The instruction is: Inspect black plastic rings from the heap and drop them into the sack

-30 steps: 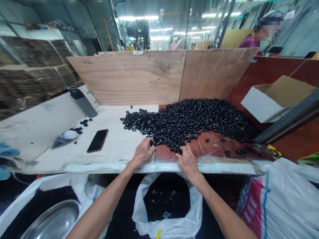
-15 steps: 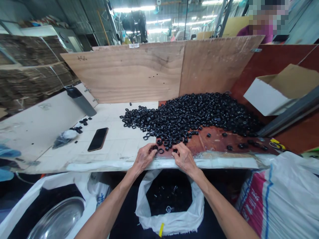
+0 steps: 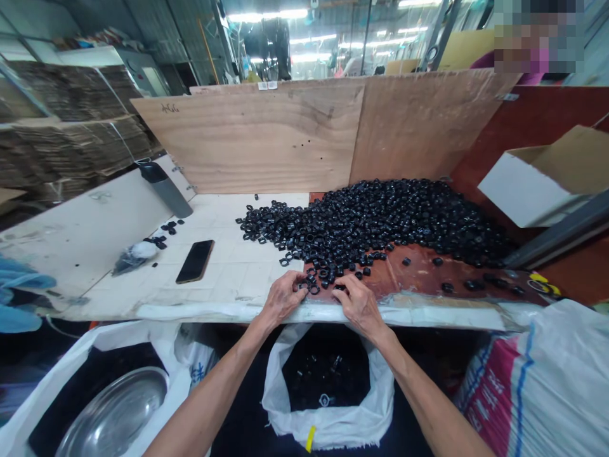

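Note:
Black rings (image 3: 390, 216) lie in a wide heap on the bench, with a few strays along its front. My left hand (image 3: 284, 297) is at the front of the heap, its fingers closed on a black ring. To its right, my right hand (image 3: 358, 303) pinches a small black ring between thumb and fingers near the bench edge. Several loose rings lie between the two hands. Under the bench edge, between my forearms, an open white sack (image 3: 328, 424) holds dark pieces.
A phone (image 3: 195, 261) and a small plastic bag (image 3: 136, 257) lie on the left. Wooden boards (image 3: 266, 139) wall the back. A white box (image 3: 528, 187) hangs at right above a metal bar. Full sack (image 3: 561, 381) at lower right; metal basin (image 3: 117, 416) at lower left. A person stands behind.
The whole view has shifted a little, so the bench appears further right. Both hands remain at the front of the heap, and the rings beside my left hand have changed position slightly.

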`<state>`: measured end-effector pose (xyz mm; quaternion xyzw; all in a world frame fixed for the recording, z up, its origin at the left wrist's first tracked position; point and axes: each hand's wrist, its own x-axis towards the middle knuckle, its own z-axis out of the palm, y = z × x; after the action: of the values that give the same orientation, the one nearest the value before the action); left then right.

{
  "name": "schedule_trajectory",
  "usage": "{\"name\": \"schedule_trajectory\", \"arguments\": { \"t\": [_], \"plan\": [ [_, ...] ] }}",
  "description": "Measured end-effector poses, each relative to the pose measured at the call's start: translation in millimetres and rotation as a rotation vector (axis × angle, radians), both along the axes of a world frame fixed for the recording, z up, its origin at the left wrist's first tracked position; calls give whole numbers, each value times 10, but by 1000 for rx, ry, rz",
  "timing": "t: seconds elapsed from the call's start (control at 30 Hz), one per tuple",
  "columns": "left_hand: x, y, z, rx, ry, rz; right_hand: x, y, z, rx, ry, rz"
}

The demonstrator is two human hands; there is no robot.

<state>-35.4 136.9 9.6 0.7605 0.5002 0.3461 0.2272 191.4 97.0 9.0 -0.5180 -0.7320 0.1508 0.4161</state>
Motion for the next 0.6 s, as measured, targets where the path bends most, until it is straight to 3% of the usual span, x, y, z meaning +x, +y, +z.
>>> {"name": "schedule_trajectory", "arguments": {
  "t": [0.27, 0.43, 0.6],
  "plan": [
    [19, -146, 23, -6, -254, -46, 16, 17, 79, -16, 197, 94],
    [90, -228, 82, -43, -289, -141, -122, 8, -38, -240, 495, 60],
    [124, -255, 53, -135, -363, -165, -237, 11, -96, -260, 602, 142]
  ]
}}
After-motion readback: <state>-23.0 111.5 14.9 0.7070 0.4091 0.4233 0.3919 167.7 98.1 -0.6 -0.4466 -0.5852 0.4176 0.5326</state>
